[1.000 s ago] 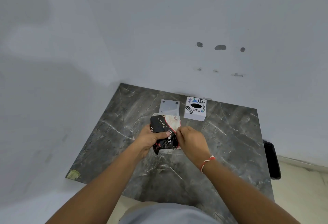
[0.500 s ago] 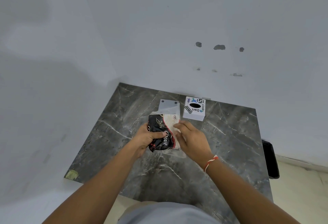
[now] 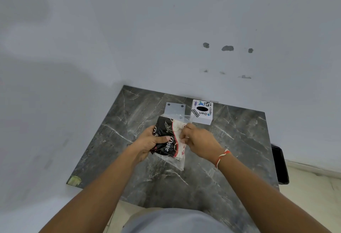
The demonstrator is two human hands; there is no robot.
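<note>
The left hand [image 3: 147, 144] covers the left part of the black and cream printed packet in clear plastic wrap [image 3: 166, 131]; its fingers lie hidden beneath. The right hand [image 3: 199, 140] masks the cream side. The dark marbled desk [image 3: 230, 149] hides part of a black object [image 3: 280, 164] at its right edge.

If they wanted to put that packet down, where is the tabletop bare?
The marble tabletop is bare left of the left hand toward the wall, right of the right hand up to its edge, and near the front edge. The back middle is crowded: grey plate, white box and the packet.
</note>
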